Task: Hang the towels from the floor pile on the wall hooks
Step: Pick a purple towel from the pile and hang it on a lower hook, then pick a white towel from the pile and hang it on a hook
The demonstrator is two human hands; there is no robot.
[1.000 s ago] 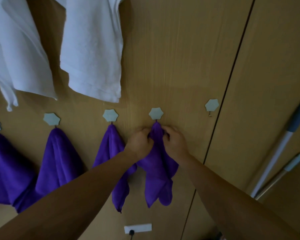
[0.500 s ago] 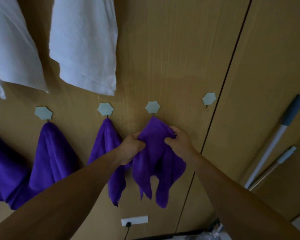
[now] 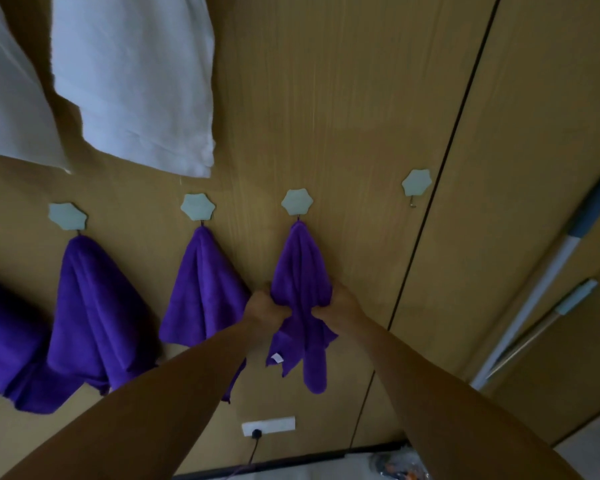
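Purple towel (image 3: pixel 300 271) hangs from hexagonal wall hook (image 3: pixel 297 201), 3rd visible from left. L hand (image 3: pixel 265 308) and R hand (image 3: pixel 338 303) each grip towel mid-section, fingers curled into fabric. Adjacent hook (image 3: pixel 416 182) to right bare.

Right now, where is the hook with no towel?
In the head view, the empty hook is right of centre, beside the dark panel seam, just right of the rightmost purple towel.
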